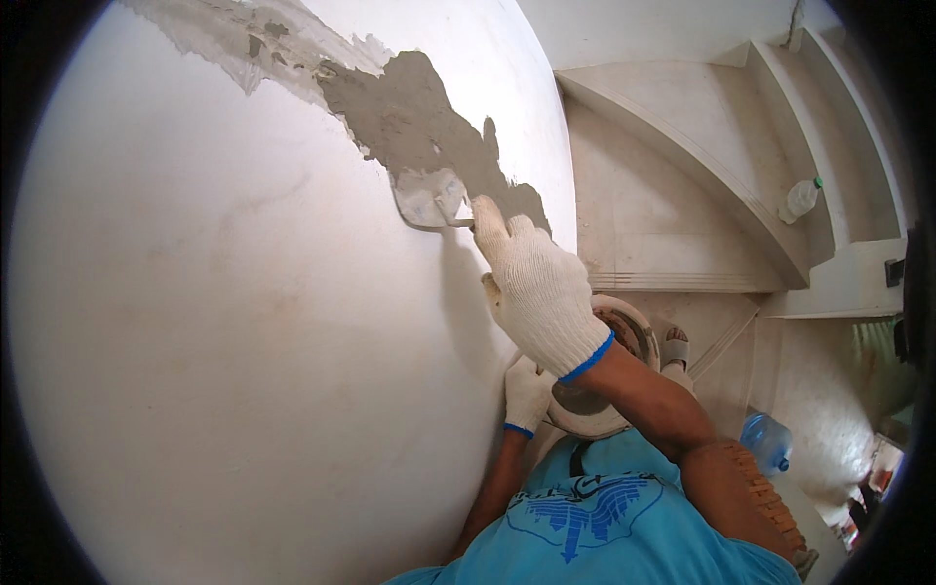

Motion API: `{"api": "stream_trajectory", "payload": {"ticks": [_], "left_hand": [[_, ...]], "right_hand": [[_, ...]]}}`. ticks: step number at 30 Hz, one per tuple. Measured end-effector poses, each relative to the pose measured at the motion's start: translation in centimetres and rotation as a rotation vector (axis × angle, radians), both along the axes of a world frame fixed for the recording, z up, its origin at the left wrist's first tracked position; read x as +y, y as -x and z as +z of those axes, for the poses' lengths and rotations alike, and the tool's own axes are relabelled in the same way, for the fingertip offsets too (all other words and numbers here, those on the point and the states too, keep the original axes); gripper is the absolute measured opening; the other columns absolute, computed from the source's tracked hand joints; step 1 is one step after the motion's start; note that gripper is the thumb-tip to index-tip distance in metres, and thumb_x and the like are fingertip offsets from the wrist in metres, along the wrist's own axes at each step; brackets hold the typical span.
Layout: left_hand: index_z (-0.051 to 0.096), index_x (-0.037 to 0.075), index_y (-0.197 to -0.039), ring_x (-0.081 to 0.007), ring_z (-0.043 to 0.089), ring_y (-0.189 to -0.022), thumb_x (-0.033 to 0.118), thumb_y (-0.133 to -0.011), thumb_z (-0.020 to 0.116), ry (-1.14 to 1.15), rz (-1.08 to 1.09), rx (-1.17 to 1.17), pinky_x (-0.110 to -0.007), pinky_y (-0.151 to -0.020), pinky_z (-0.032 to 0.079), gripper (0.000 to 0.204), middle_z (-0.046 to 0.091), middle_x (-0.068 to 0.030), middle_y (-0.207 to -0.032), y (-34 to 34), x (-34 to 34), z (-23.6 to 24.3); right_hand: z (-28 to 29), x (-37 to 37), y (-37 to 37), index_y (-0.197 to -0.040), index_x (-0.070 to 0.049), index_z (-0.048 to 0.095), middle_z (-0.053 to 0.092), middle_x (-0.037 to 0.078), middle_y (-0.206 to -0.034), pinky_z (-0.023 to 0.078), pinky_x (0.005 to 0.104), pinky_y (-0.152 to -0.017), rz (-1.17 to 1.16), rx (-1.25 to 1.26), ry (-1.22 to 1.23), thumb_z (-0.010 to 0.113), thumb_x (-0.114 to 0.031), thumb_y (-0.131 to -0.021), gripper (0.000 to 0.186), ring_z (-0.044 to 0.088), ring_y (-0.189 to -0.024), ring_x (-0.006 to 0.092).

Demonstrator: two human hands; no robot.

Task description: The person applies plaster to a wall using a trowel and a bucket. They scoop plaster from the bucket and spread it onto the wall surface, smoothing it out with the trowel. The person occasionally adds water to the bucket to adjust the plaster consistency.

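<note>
the fingers (487, 219) of the right hand (536, 288), in a cream knitted glove with a blue cuff, are closed around the handle of a plastering trowel (421, 203), with one finger stretched forward toward the blade; the handle itself is mostly hidden by the glove. the trowel's blade, smeared with grey, lies against a white wall (244, 341) at the lower left edge of a dark grey patch of mortar (409, 112), with a shadow falling on the wall below it. the mortar runs diagonally from the upper left down toward the wall's right edge, and meets a paler, rough grey band (234, 39) at the top. the left hand (527, 398), gloved the same way, is lower down, just beside the rim of a round bucket (588, 425); its fingers are partly hidden, so i cannot tell how far they are bent or whether they grip anything. the right forearm crosses over the bucket and covers part of its inside. a teal t-shirt (595, 526) with a blue print fills the bottom. to the right, a sandalled foot (675, 344) shows near the bucket, curved stairs (673, 146) bear a clear bottle (800, 201) with a green cap, and a large blue water bottle (765, 444) is near some bricks (765, 492).
</note>
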State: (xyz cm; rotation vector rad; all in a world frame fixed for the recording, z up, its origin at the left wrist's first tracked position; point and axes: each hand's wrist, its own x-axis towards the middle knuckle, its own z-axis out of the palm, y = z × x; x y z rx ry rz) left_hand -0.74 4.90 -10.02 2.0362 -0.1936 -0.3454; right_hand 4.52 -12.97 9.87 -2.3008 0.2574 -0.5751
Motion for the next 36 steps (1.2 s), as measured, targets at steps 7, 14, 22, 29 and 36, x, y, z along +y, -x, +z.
{"api": "stream_trajectory", "payload": {"ticks": [7,14,22,29,36], "left_hand": [[0.056,-0.002,-0.077,-0.0134,0.05,-0.068,0.015,-0.09,0.075,-0.032,-0.038,0.062,-0.037,-0.064,0.048,0.028,0.057,-0.005,-0.071,-0.4,-1.1,2.4],[0.072,-0.008,-0.112,-0.02,0.074,-0.093,0.01,-0.091,0.073,0.084,0.019,-0.019,-0.037,-0.084,0.057,0.027,0.079,-0.0174,-0.101,0.3,-1.2,2.1],[0.072,-0.008,-0.119,-0.0237,0.076,-0.104,0.008,-0.089,0.072,-0.119,-0.089,0.062,-0.037,-0.091,0.057,0.034,0.08,-0.02,-0.111,-0.5,0.1,0.4],[0.071,-0.008,-0.124,-0.0257,0.075,-0.11,0.007,-0.089,0.07,0.126,0.034,0.059,-0.036,-0.096,0.056,0.038,0.079,-0.0211,-0.117,0.4,-0.6,0.0],[0.07,-0.009,-0.124,-0.0241,0.074,-0.112,0.007,-0.092,0.069,-0.026,-0.055,0.055,-0.036,-0.097,0.055,0.036,0.078,-0.0215,-0.118,-0.4,0.5,-1.3]], "right_hand": [[-2.5,-0.8,1.9,-0.151,-0.012,0.042,0.064,0.015,-0.103,0.059,0.0494,-0.071,0.014,0.154,-0.006,0.08,-0.009,-0.082,0.079,0.071,-0.088,0.038],[1.0,-0.4,1.1,-0.154,-0.013,0.042,0.064,0.014,-0.105,0.059,0.0477,-0.071,0.05,-0.027,-0.059,0.082,-0.011,-0.082,0.083,0.071,-0.09,0.0361],[-1.0,-0.7,1.9,-0.153,-0.012,0.043,0.064,0.015,-0.105,0.059,0.0488,-0.071,0.029,0.164,0.006,0.082,-0.011,-0.083,0.08,0.072,-0.094,0.0369],[1.2,-0.2,1.7,-0.153,-0.011,0.043,0.064,0.015,-0.105,0.059,0.0481,-0.071,0.041,0.014,-0.048,0.081,-0.01,-0.083,0.08,0.071,-0.095,0.0363],[-0.1,-0.3,2.2,-0.153,-0.009,0.042,0.064,0.015,-0.104,0.059,0.0471,-0.071,0.046,0.185,-0.031,0.081,-0.009,-0.081,0.081,0.071,-0.094,0.0361]]}}
